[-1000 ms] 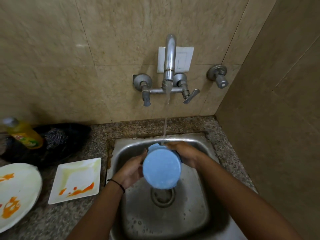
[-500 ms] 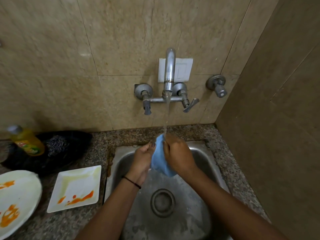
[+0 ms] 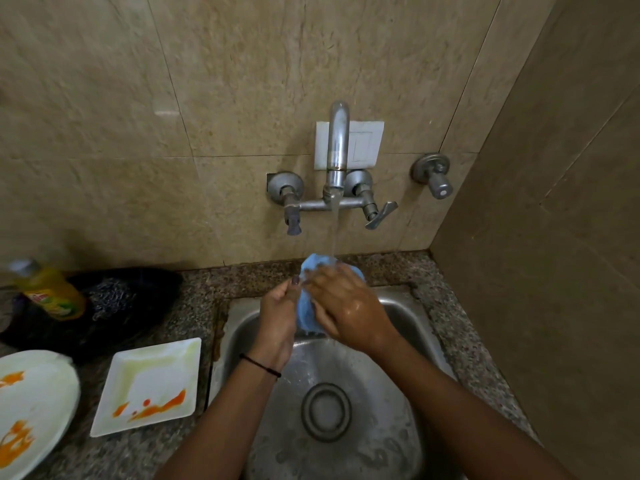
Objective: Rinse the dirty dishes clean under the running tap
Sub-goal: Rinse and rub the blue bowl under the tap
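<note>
Both hands, the left hand (image 3: 277,315) and right hand (image 3: 346,306), now grip the blue bowl (image 3: 306,306) turned on edge and raised into the stream from the tap (image 3: 336,147) above the back of the sink (image 3: 408,306), where a second ago its underside faced the camera, so the rinse probably reaches its inside.

Count: two hands — left hand (image 3: 277,317), right hand (image 3: 346,306); one blue dish (image 3: 306,313); two stained white plates, square plate (image 3: 149,382) and round plate (image 3: 31,407); one yellow bottle (image 3: 52,292); one tap (image 3: 337,161); one sink (image 3: 408,313)
</note>
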